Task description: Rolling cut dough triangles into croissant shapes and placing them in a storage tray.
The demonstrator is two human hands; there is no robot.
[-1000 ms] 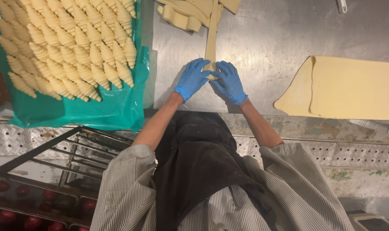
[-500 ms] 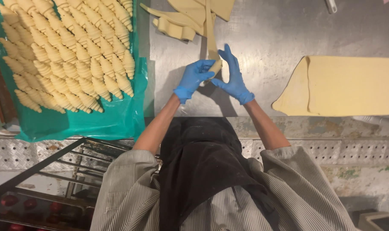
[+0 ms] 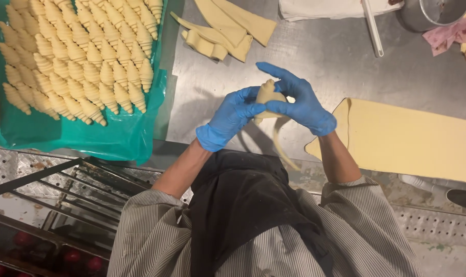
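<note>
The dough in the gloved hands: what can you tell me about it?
The dough is pale yellow, soft and smooth, partly rolled into a plump coil with a pointed top. It is held above the steel table, pinched between the left hand and right hand. A thin, unrolled tail curves down from it toward the person.

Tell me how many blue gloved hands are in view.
2. The left hand and right hand meet above the steel table, both holding one piece of rolled dough between them. No other hands show.
</note>
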